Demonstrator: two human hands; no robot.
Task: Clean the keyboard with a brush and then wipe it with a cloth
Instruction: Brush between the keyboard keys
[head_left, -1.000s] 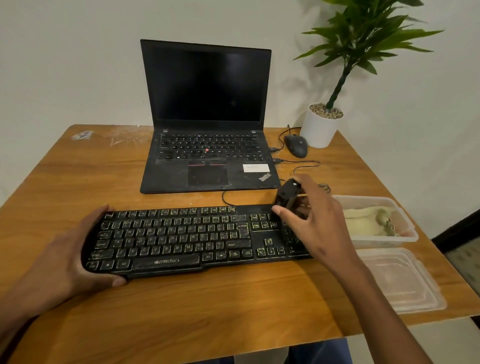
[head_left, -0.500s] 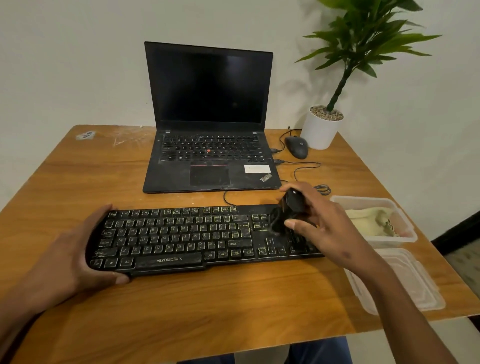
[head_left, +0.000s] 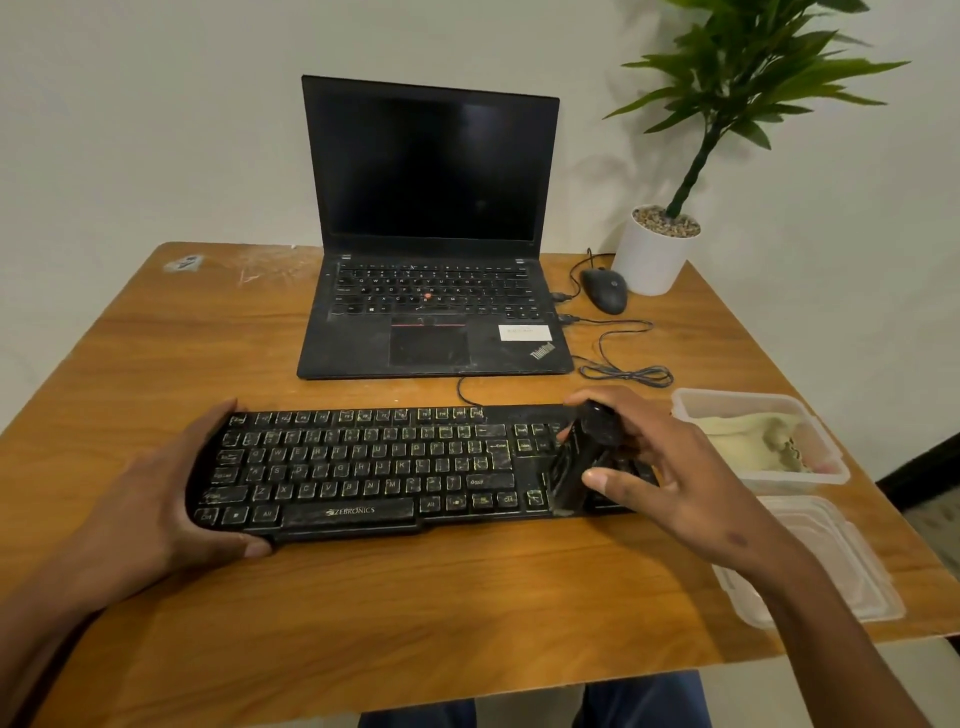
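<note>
From my head view, a clear tub (head_left: 691, 405) near the worktop's right edge holds a pale cloth (head_left: 748, 441); its lid (head_left: 831, 571) lies just beside it, toward the front right corner. My right hand (head_left: 670, 467) curls round the black brush (head_left: 576, 467), bristles on the keyboard (head_left: 363, 467) at its right end. My left hand (head_left: 150, 509) grips the keyboard's left end. The wooden worktop (head_left: 415, 613) meets a white wall, carrying a laptop (head_left: 431, 234), mouse (head_left: 605, 290) and potted plant (head_left: 654, 254) at the back.

open ThinkPad laptop (head_left: 431, 260), dark screen | black wired mouse (head_left: 604, 290) just right of it | potted plant (head_left: 655, 249) (white pot, pebbles) far-right corner | clear lid (head_left: 810, 561) near right edge | wooden tabletop (head_left: 415, 597)
</note>
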